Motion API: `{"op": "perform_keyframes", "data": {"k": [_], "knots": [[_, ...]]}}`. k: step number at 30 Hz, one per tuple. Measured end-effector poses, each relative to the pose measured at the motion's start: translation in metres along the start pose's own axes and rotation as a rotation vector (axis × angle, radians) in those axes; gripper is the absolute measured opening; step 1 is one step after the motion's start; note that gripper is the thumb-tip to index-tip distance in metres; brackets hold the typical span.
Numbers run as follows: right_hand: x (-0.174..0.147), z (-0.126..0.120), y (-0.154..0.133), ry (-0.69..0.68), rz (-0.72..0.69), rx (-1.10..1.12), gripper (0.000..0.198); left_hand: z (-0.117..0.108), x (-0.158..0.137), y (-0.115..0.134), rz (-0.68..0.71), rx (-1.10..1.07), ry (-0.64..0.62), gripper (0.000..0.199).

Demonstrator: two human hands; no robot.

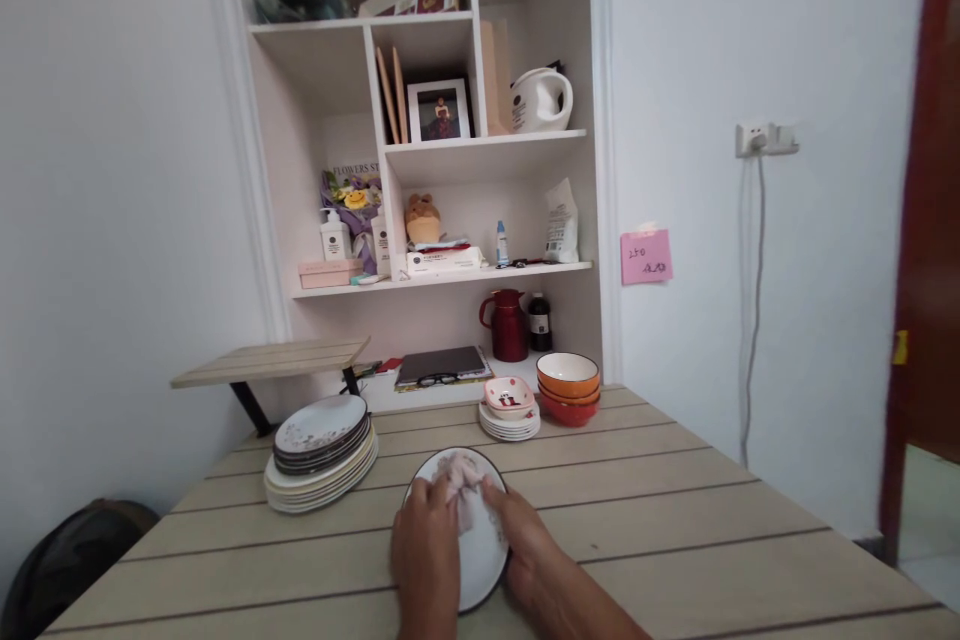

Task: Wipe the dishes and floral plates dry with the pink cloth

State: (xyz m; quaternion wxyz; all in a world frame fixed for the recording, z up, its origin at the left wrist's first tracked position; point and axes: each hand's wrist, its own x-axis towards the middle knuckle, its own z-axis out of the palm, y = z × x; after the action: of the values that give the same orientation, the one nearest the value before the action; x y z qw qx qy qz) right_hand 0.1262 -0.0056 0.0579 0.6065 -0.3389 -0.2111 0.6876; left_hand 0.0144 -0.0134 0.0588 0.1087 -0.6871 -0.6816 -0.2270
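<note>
Its fingers mostly hidden, my right hand [525,532] clasps the round white dark-rimmed plate [480,565] between my hands; on the plate, my curled left hand [427,545] grips a crumpled pale-pink cloth [463,488].

The worktop [675,540] has pale, wood-toned planks with dark seams running crosswise, and bare stretches of it show on either side of the left grip [426,545] and the right grip [525,528]. Beyond and to the left of the left grip stands a stack of plates [321,460], dark-rimmed ones over paler ones. Straight beyond the right grip sits a low pile of small dishes [510,428]; beyond and slightly right of that grip stand nested bowls [568,392], orange above red.
</note>
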Motion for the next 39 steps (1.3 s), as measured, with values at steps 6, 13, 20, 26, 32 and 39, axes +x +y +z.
{"op": "perform_keyframes", "data": {"k": [6, 13, 20, 26, 32, 39], "knots": [[-0.002, 0.002, 0.003, 0.065, -0.053, 0.025, 0.022, -0.002, 0.003, -0.021, -0.123, 0.036, -0.026, 0.032], [0.014, -0.011, -0.010, 0.156, -0.044, 0.112, 0.017, -0.003, -0.007, 0.008, 0.062, -0.076, -0.169, 0.041], [0.018, -0.017, -0.008, 0.140, 0.005, 0.073, 0.020, 0.002, -0.016, 0.025, 0.292, -0.165, -0.220, 0.032], [0.013, -0.014, -0.007, 0.096, 0.043, 0.007, 0.018, 0.002, -0.011, 0.017, 0.225, -0.164, -0.155, 0.039], [0.003, -0.009, -0.008, 0.034, 0.022, -0.074, 0.024, -0.006, -0.002, -0.006, -0.107, 0.001, -0.063, 0.034], [0.009, -0.012, -0.006, 0.124, -0.043, 0.013, 0.022, -0.004, -0.007, -0.002, -0.108, 0.019, -0.082, 0.037]]}}
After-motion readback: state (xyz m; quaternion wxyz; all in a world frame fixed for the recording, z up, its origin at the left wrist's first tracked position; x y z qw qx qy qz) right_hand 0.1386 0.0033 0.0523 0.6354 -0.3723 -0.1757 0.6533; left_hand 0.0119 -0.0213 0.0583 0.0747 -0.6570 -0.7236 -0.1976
